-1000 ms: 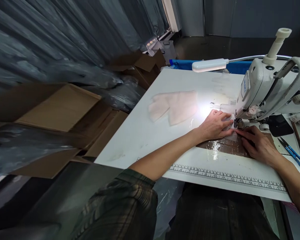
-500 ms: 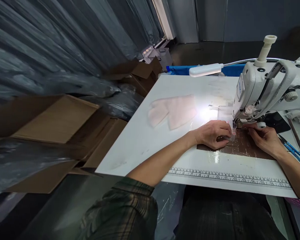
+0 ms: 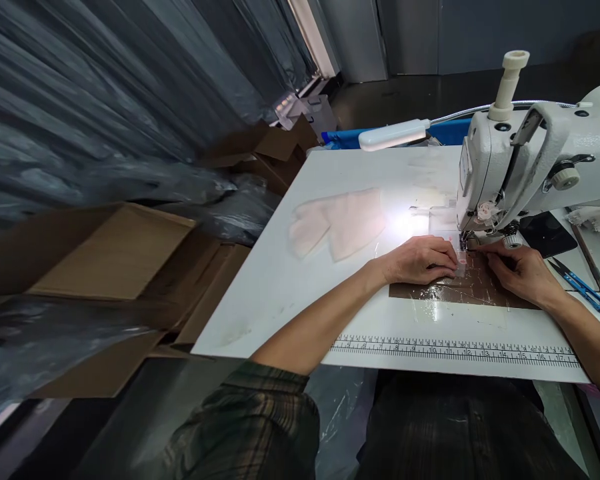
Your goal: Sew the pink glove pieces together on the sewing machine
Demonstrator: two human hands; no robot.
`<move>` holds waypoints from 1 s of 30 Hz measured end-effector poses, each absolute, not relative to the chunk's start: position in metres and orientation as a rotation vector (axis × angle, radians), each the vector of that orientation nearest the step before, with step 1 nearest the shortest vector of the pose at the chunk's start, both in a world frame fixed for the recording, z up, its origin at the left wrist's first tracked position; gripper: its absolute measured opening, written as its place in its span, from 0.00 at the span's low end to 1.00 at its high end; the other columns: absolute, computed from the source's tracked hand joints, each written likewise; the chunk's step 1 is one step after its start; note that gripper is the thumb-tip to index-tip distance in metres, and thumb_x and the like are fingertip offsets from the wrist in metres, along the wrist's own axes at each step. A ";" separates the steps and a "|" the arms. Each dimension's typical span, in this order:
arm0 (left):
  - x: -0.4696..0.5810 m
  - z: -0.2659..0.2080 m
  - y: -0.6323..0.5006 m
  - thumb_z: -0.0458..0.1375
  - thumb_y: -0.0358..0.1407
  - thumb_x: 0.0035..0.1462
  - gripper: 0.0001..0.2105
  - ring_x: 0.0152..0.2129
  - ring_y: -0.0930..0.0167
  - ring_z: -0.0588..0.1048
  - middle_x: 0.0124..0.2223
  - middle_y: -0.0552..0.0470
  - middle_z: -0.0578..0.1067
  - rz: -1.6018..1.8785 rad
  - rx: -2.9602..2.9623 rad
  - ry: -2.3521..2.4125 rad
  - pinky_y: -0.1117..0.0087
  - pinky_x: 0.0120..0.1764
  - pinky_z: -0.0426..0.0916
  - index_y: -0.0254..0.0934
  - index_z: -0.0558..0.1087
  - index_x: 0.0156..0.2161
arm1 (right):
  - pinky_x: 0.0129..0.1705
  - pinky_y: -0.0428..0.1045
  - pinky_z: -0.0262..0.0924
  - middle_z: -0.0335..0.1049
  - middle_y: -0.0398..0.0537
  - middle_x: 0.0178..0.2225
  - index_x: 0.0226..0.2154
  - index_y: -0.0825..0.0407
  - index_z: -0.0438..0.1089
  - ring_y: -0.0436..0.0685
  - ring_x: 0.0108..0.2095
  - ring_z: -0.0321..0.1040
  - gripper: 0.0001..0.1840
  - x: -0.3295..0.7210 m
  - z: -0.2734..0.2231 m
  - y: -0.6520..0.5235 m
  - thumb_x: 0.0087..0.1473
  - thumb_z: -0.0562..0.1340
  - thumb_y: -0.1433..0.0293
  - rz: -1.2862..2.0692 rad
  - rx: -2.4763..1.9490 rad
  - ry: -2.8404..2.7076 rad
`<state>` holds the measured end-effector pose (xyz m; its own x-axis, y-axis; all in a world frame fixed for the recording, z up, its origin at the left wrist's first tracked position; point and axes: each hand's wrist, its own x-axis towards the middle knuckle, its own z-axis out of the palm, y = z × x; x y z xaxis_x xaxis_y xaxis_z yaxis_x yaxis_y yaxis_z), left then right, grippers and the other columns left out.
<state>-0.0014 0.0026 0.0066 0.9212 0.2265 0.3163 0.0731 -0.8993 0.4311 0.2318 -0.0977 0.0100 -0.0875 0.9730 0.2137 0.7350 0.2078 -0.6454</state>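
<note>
A white sewing machine (image 3: 520,160) stands at the right of the table, its presser foot (image 3: 463,241) low over the bed. My left hand (image 3: 420,260) lies just left of the foot, fingers bent and close together, tips down by a small clear strip (image 3: 461,263). Close to the needle on the right, my right hand (image 3: 520,272) pinches with thumb and forefinger; what is between them is hidden. Under both hands lies a brown sheet (image 3: 480,292) with shiny tape. Farther left rests a pale pink cloth piece (image 3: 355,227).
Blue thread snips (image 3: 587,290) and a dark flat object (image 3: 547,233) are at the right. A printed ruler (image 3: 455,352) runs along the front edge. A lit lamp (image 3: 395,135) hangs behind. Open cardboard boxes (image 3: 115,250) stand left of the table.
The whole view has shifted slightly, with the machine now a little farther left. My left fingers have straightened somewhat, and my right fingers reach closer to the needle.
</note>
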 end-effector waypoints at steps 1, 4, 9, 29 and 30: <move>-0.001 0.006 0.002 0.58 0.34 0.65 0.09 0.39 0.71 0.80 0.40 0.48 0.82 0.514 2.658 0.231 0.66 0.45 0.77 0.39 0.81 0.37 | 0.33 0.51 0.67 0.77 0.48 0.34 0.43 0.50 0.79 0.55 0.29 0.71 0.19 0.232 0.008 -0.098 0.58 0.55 0.67 0.481 -1.582 -1.903; 0.001 0.006 0.000 0.57 0.34 0.66 0.09 0.39 0.71 0.80 0.39 0.48 0.82 0.526 2.652 0.274 0.67 0.45 0.76 0.38 0.80 0.37 | 0.37 0.53 0.70 0.77 0.52 0.38 0.48 0.50 0.78 0.57 0.34 0.73 0.20 0.232 0.001 -0.099 0.61 0.54 0.65 0.397 -1.559 -1.986; 0.002 0.003 0.000 0.55 0.35 0.68 0.10 0.40 0.72 0.79 0.40 0.48 0.81 0.542 2.689 0.241 0.68 0.45 0.76 0.38 0.79 0.39 | 0.40 0.57 0.71 0.71 0.59 0.44 0.55 0.50 0.75 0.60 0.39 0.72 0.23 0.232 -0.009 -0.102 0.65 0.52 0.64 0.217 -1.455 -2.200; 0.000 0.010 -0.006 0.56 0.39 0.62 0.10 0.33 0.70 0.77 0.40 0.49 0.81 0.530 2.854 0.162 0.64 0.39 0.70 0.40 0.80 0.39 | 0.41 0.57 0.73 0.71 0.55 0.44 0.55 0.44 0.74 0.60 0.41 0.71 0.21 0.233 -0.010 -0.103 0.65 0.53 0.65 0.164 -1.349 -2.316; 0.000 0.011 -0.006 0.56 0.38 0.61 0.10 0.33 0.70 0.77 0.40 0.49 0.81 0.520 2.864 0.165 0.64 0.39 0.70 0.40 0.79 0.40 | 0.40 0.57 0.73 0.71 0.55 0.43 0.55 0.44 0.74 0.59 0.40 0.71 0.21 0.233 -0.009 -0.104 0.65 0.53 0.66 0.156 -1.354 -2.325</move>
